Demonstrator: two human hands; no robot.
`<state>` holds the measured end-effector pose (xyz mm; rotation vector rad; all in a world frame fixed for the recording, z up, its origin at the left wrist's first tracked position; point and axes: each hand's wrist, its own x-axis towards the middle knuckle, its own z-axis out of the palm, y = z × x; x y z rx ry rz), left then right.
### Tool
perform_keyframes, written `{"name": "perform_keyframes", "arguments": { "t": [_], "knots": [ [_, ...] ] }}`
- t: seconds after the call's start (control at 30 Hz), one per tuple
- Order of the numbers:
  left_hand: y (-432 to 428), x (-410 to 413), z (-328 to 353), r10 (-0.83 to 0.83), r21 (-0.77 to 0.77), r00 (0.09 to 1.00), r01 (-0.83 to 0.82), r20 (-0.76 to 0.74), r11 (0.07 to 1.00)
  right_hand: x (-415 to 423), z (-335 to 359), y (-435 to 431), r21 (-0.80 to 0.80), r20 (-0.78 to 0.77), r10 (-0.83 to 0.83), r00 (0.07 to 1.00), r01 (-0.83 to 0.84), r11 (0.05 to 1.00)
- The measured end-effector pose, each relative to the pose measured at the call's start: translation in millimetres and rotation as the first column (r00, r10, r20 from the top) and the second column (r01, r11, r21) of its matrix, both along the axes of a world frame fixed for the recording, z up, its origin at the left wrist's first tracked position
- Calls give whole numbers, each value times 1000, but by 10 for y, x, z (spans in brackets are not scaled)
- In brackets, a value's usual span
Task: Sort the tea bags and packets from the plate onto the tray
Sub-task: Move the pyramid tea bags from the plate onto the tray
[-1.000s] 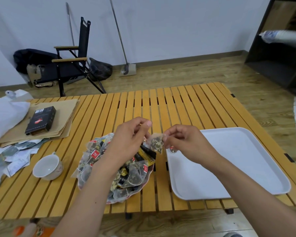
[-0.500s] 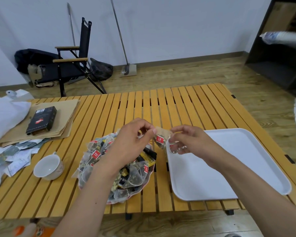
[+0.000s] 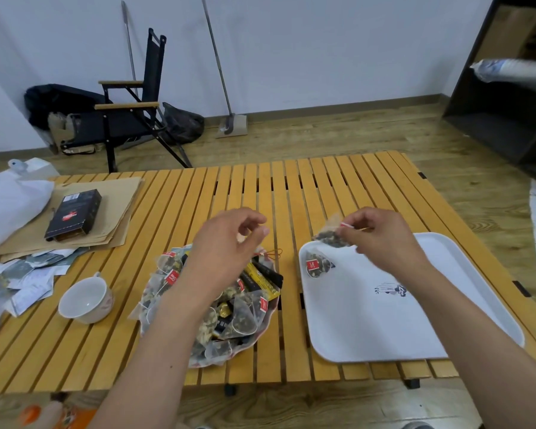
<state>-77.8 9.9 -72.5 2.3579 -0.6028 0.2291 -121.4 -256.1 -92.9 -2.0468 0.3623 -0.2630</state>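
Slats of the yellow bench carry a white tray, most of it open, with a lone tea bag by its far left rim. Just left sits a plate heaped with tea bags and packets. Wood floor and a folding chair lie beyond. The right grip pinches a pyramid tea bag above that tray corner. The left grip hovers over the plate, fingers loosely curled, holding nothing.

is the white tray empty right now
No, one tea bag with a red tag lies in the far left corner of the white tray, and the right hand holds a second tea bag above it.
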Motion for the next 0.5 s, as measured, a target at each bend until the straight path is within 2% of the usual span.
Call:
{"name": "perform_keyframes", "arguments": {
  "t": [0.07, 0.17, 0.33, 0.4, 0.5],
  "knots": [
    [164, 78, 18, 52, 65, 998, -53, 28, 996, 37, -102, -163, -105, -41, -111, 993, 106, 989],
    [369, 152, 23, 112, 120, 993, -108, -26, 987, 77, -255, -215, -212, -100, -168, 981, 144, 967],
    [559, 183, 43, 153, 89, 986, -147, -62, 985, 157, -412, -85, -112, -199, -18, 980, -4, 994],
    [586, 184, 42, 158, 89, 985, -151, -72, 984, 149, -366, -68, -134, -203, 38, 978, -66, 989],
    [642, 195, 36, 164, 107, 980, -153, -110, 982, 130, -279, -95, -158, -211, 37, 977, -71, 985]
  ]
}}
